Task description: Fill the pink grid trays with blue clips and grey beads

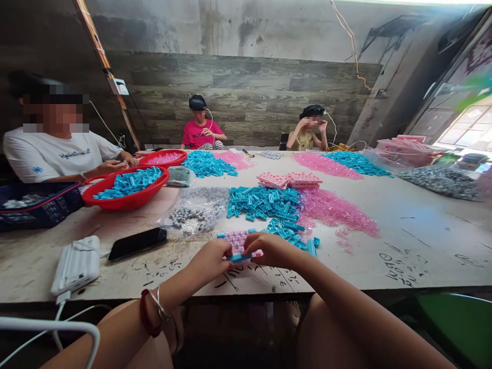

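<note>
Close to the table's near edge lies a small pink grid tray (236, 237) filled with clear pink caps, with blue pieces along its far edge. A blue plastic strip (239, 258) is on the tray's near side. My left hand (211, 259) is closed on the tray's left end and touches the strip. From the right, my right hand (271, 248) pinches the strip, its fingers partly hiding the tray. Just beyond are a heap of blue plastic pieces (265, 202) and a pile of clear pink caps (338, 210).
Pink trays (303, 178) are stacked behind the heaps. To the left are a bag of small beads (192, 218), a phone (137, 243), a white power bank (76, 266) with cable, and a red basin (123, 200) of blue pieces. Three people sit around the table.
</note>
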